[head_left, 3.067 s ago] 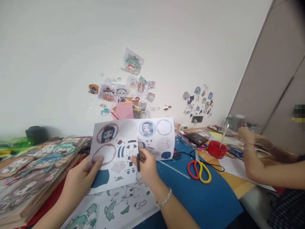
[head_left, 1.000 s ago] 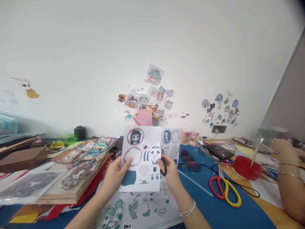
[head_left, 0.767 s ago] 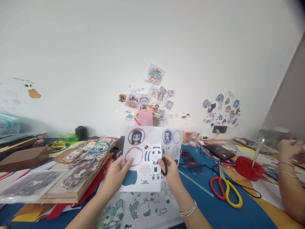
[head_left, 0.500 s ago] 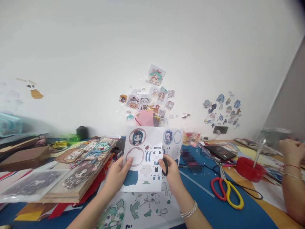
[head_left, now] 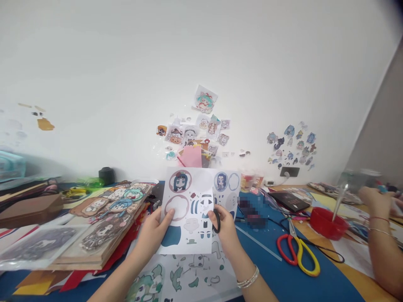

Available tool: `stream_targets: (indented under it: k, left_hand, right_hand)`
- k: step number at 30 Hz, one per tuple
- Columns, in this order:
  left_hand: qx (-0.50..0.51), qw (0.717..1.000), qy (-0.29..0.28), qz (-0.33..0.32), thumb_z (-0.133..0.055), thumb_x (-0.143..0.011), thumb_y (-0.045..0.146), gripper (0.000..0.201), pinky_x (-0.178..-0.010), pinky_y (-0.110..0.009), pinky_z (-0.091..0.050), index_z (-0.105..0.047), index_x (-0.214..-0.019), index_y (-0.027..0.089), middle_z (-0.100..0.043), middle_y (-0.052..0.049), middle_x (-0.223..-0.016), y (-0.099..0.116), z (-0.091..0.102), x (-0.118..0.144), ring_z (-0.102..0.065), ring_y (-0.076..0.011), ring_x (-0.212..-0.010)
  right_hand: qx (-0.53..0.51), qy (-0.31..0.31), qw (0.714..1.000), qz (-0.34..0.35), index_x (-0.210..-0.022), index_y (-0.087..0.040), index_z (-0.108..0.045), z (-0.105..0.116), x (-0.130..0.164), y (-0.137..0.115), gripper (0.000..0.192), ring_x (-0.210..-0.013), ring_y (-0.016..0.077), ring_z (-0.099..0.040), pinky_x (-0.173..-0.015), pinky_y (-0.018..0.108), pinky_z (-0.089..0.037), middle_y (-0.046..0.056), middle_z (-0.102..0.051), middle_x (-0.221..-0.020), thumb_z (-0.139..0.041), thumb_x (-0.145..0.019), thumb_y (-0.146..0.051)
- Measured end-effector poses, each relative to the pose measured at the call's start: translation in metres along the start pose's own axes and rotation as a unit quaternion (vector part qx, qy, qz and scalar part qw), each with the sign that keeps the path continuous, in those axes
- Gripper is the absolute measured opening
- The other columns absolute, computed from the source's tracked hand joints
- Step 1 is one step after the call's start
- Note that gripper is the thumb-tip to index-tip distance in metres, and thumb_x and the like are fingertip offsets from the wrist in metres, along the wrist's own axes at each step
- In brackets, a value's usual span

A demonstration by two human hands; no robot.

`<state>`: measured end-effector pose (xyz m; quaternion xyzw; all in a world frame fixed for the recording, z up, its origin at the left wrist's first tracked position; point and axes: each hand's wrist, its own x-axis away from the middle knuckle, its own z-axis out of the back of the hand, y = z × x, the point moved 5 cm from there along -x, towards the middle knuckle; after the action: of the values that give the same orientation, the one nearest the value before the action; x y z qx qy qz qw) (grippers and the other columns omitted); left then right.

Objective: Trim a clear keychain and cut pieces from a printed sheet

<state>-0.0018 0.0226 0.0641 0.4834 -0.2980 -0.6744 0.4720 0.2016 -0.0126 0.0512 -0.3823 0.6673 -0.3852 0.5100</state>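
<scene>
My left hand [head_left: 153, 233] holds up a white printed sheet [head_left: 189, 209] by its left edge, thumb on a brown-ringed circle. The sheet carries cartoon character heads, circles and small body parts. My right hand [head_left: 227, 228] grips small black-handled scissors [head_left: 215, 219] whose blades point up into the sheet near its middle, along a cut running down from the top edge. The part of the sheet right of the cut [head_left: 228, 191] stands slightly behind. A silver bracelet circles my right wrist.
Another printed sheet [head_left: 185, 277] lies under my hands on blue mat [head_left: 283, 281]. Stacked boards with cartoon prints [head_left: 103, 218] sit left. Red-and-yellow scissors [head_left: 297, 251] and a red bowl [head_left: 327, 222] lie right, near another person's arm [head_left: 378, 239]. Stickers cover the wall.
Three seconds ago the view sat further right; it has swung left. In the last second the hands, sheet and scissors have barely shifted. The other person's hand moves near the jar.
</scene>
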Motion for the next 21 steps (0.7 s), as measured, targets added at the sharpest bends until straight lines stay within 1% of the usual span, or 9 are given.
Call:
stream_targets:
  k: [3,6,12,16,21]
  left_hand:
    - [-0.002,1.000,-0.005,-0.004,-0.047,-0.074,0.053,0.040,-0.073,-0.028,-0.047,-0.060,-0.090,0.019,-0.068,-0.004,-0.091,0.0023,0.0000,0.0009,-0.061,-0.0227,-0.085]
    - [0.004,1.000,-0.008,-0.005,-0.047,-0.074,0.054,0.041,-0.072,-0.028,-0.047,-0.059,-0.092,0.019,-0.068,-0.004,-0.092,0.0028,-0.0005,0.0011,-0.061,-0.0225,-0.085]
    - [0.002,1.000,-0.003,0.000,-0.047,-0.074,0.054,0.041,-0.070,-0.027,-0.047,-0.060,-0.091,0.019,-0.069,-0.003,-0.088,0.0023,0.0000,0.0015,-0.062,-0.0216,-0.081]
    - [0.006,1.000,-0.008,0.002,-0.047,-0.074,0.054,0.041,-0.071,-0.027,-0.047,-0.060,-0.091,0.019,-0.068,-0.003,-0.093,0.0042,-0.0005,0.0023,-0.061,-0.0213,-0.083]
    - [0.012,1.000,-0.016,-0.001,-0.047,-0.075,0.052,0.041,-0.073,-0.027,-0.046,-0.059,-0.095,0.019,-0.067,-0.004,-0.099,0.0051,-0.0015,0.0021,-0.060,-0.0213,-0.086]
  right_hand:
    - [0.000,0.006,1.000,-0.009,-0.089,-0.015,-0.065,-0.0003,0.0010,-0.0002,0.041,-0.078,0.0256,-0.062,-0.062,0.032,-0.048,0.011,-0.068,-0.088,-0.067,-0.066,-0.048]
    - [-0.002,0.010,1.000,-0.009,-0.089,-0.015,-0.065,-0.0013,0.0025,-0.0030,0.041,-0.080,0.0259,-0.062,-0.062,0.032,-0.049,0.011,-0.068,-0.090,-0.067,-0.065,-0.050]
    - [-0.014,0.005,1.000,-0.021,-0.090,-0.015,-0.064,-0.0030,0.0036,-0.0047,0.043,-0.081,0.0263,-0.061,-0.062,0.031,-0.048,0.011,-0.068,-0.091,-0.067,-0.065,-0.051]
    - [-0.012,0.007,1.000,-0.012,-0.088,-0.015,-0.064,-0.0030,0.0031,-0.0053,0.043,-0.078,0.0256,-0.061,-0.062,0.031,-0.047,0.010,-0.068,-0.084,-0.066,-0.066,-0.051]
    - [-0.009,0.016,1.000,-0.008,-0.086,-0.014,-0.065,-0.0031,0.0031,-0.0069,0.045,-0.074,0.0246,-0.060,-0.060,0.030,-0.046,0.009,-0.067,-0.076,-0.067,-0.063,-0.053]
